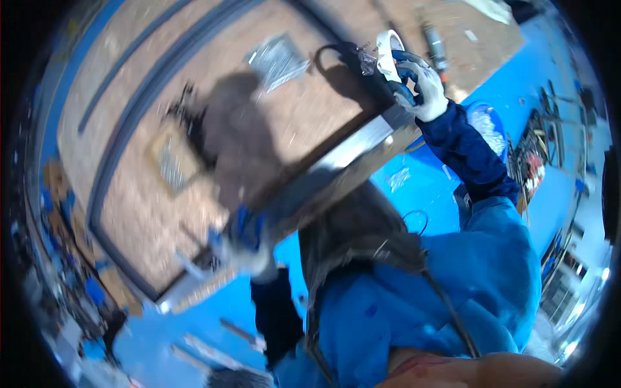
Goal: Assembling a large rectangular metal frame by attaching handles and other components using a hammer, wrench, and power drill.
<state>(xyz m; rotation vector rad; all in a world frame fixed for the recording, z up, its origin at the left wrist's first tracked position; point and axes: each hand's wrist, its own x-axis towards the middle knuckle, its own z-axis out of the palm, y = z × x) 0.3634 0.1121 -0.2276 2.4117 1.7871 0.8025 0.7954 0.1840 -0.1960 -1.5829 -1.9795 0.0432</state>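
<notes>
My right hand [424,87], in a white glove with dark blue fingers, grips a roll of white tape [384,57] by its rim over the workbench's right part. My left hand [249,249], in a similar glove, is smeared by motion at the near edge of the bench. Around its fingers are thin, pale, blurred shapes; whether it holds any of them I cannot make out. Between the hands a long dark bar with a shiny strip [362,141] runs along the near edge of the bench.
On the wooden bench top [310,123] lie a clear packet of metal parts [277,61], a carton of long fasteners [173,158] and a grey cylindrical tool [435,46]. A dark bent frame [123,145] spans the left side. A blue tub [486,126] stands beyond my right forearm.
</notes>
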